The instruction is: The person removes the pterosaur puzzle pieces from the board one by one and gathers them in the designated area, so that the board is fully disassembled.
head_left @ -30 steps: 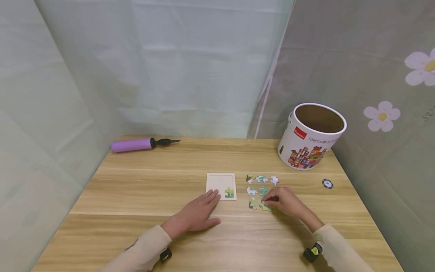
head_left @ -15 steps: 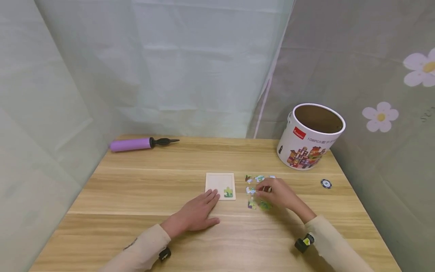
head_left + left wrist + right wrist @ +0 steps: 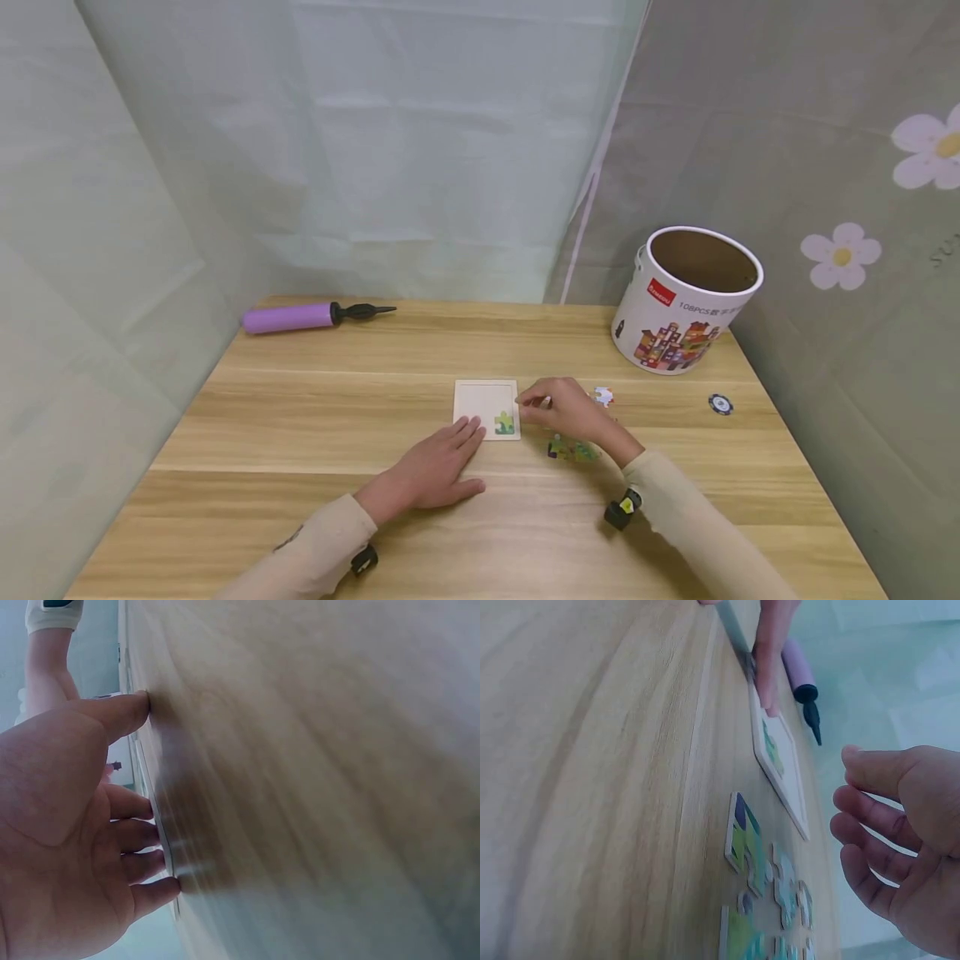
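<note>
A small wooden puzzle tray (image 3: 474, 400) lies on the table with one green jigsaw piece (image 3: 504, 423) in its lower right corner. My left hand (image 3: 438, 471) lies flat, fingertips on the tray's lower left edge, thumb spread. My right hand (image 3: 562, 408) is over the table beside the tray's right edge; its fingers are loosely curled and nothing shows between them in the right wrist view. Below and behind it are loose jigsaw pieces, among them a green and purple piece (image 3: 744, 838), a green piece (image 3: 739, 934) and a white piece (image 3: 603, 397). The right hand hides several in the head view.
A big white bucket (image 3: 675, 321) stands at the table's back right. In front of it lies a poker chip (image 3: 721, 404). At the back left is a purple hand pump (image 3: 292, 318) with a black nozzle. Curtains hang behind the table.
My right hand has moved left and a little away from me, from over the loose pieces to the tray's right edge. The left hand and the tray have stayed put.
</note>
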### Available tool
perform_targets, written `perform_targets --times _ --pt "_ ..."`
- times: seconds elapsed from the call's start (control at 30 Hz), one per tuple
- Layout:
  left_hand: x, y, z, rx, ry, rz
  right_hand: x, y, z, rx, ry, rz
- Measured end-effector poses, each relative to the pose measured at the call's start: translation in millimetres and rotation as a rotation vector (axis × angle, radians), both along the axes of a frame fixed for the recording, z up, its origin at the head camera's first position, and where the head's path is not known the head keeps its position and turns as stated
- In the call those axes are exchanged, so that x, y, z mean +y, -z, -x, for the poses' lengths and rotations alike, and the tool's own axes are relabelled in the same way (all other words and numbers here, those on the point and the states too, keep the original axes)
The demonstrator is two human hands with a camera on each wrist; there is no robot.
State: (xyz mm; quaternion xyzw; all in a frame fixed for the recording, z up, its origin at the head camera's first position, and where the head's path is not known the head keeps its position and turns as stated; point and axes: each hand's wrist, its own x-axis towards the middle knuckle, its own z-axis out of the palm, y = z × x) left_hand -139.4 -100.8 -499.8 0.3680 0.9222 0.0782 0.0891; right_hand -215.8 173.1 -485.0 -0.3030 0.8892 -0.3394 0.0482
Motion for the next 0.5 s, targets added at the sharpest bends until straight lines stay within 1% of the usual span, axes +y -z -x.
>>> perform_targets --times 0.13,0.33,0.5 --pt "0.4 0.0 0.0 -0.001 0.000 0.000 -9.0 4.1 4.9 -0.006 -0.016 -0.024" --pt "0.7 -0.5 -0.8 0.002 -0.001 -0.007 -19.2 8.5 6.5 -0.001 -0.030 -0.090" --pt "1.1 -0.3 -1.0 0.003 -0.002 -0.006 -24.6 11.1 7.1 0.038 -0.062 -0.149"
